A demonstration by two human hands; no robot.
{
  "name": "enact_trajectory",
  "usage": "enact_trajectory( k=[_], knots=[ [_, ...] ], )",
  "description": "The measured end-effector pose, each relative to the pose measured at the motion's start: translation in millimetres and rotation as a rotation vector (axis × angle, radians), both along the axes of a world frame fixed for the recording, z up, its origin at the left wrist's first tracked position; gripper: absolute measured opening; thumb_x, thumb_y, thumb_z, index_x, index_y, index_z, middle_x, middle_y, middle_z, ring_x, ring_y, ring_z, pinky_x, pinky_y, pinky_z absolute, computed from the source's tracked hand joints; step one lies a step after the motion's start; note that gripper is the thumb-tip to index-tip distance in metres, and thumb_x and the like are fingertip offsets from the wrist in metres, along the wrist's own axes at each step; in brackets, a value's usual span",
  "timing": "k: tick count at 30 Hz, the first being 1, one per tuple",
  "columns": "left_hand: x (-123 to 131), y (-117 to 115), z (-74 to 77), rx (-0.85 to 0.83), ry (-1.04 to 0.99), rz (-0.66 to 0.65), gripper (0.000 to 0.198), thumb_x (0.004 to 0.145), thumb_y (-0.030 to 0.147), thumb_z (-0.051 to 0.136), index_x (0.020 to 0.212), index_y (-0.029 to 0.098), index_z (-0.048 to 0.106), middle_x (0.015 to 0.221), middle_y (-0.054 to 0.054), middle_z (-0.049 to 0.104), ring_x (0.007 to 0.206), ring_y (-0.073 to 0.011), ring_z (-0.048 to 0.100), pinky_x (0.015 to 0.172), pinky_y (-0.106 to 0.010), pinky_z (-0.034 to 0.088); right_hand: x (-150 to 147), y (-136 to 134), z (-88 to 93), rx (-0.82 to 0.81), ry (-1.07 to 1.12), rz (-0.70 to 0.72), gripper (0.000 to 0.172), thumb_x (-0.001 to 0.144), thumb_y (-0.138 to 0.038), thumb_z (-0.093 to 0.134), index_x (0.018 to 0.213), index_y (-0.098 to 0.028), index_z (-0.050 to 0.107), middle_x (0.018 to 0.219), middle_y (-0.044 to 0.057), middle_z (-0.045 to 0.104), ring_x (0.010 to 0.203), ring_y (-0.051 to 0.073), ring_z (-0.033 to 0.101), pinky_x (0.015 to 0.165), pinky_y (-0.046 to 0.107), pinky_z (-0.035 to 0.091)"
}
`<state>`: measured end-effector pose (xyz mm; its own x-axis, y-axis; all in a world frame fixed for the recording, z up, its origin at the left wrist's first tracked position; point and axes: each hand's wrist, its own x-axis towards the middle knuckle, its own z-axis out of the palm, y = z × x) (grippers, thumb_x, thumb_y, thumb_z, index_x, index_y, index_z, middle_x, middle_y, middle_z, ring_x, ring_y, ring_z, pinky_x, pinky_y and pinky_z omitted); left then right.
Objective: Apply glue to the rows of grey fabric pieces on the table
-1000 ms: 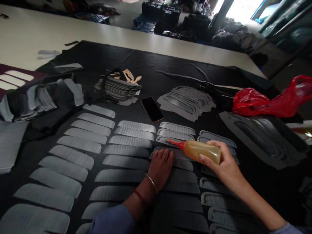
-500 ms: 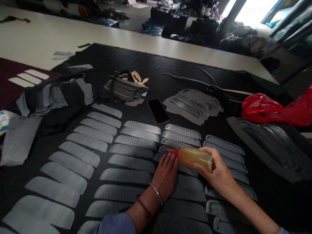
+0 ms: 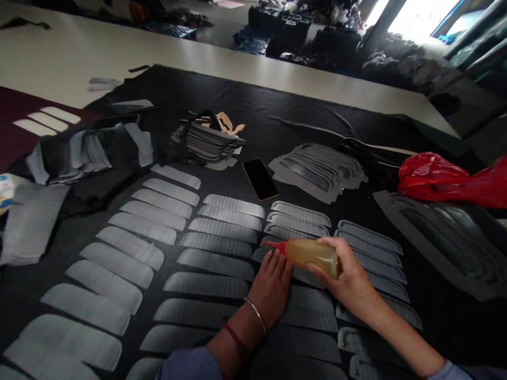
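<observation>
My right hand [image 3: 345, 272] is wrapped round a squeeze bottle [image 3: 307, 254] of amber liquid, perhaps glue. The bottle lies nearly level, its red nozzle [image 3: 277, 245] pointing left over a grey curved piece in the third row. Just below the nozzle, my left hand [image 3: 271, 285] rests flat, fingers stretched out, on the grey pieces. A glossy line follows the edge of pieces farther up that row, such as one grey piece [image 3: 301, 212], and of pieces in the right-hand row [image 3: 370, 236]. Pieces in the left rows [image 3: 222, 240] look dry. My left hand and forearm hide some pieces.
A phone [image 3: 260, 179] lies beyond the rows. Behind it are a bundled stack of grey pieces [image 3: 209, 140] and a fanned pile [image 3: 317, 169]. A red plastic bag [image 3: 443, 179] sits at right above more layered pieces [image 3: 439, 237]. Black sheeting [image 3: 237, 100] covers much of the pale table [image 3: 317, 79].
The bottle and my right hand have shifted slightly left, with the nozzle moving along the piece. My left hand stays on the pieces. The whole view has tilted a little.
</observation>
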<state>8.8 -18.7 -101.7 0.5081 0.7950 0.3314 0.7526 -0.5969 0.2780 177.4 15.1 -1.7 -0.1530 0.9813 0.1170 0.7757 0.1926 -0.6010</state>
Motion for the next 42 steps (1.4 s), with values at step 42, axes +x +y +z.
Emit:
enact_trajectory(
  k=[42],
  knots=[
    [7, 3, 20.3, -0.055, -0.008, 0.023, 0.045, 0.083, 0.038, 0.053, 0.124, 0.02, 0.052, 0.123, -0.017, 0.046, 0.116, -0.032, 0.041, 0.097, -0.049, 0.038, 74, -48, 18.0, 0.122, -0.219, -0.05, 0.033, 0.082, -0.029, 0.056, 0.11, -0.023, 0.04, 0.098, 0.009, 0.05, 0.09, 0.023, 0.054, 0.075, 0.037, 0.049]
  ],
)
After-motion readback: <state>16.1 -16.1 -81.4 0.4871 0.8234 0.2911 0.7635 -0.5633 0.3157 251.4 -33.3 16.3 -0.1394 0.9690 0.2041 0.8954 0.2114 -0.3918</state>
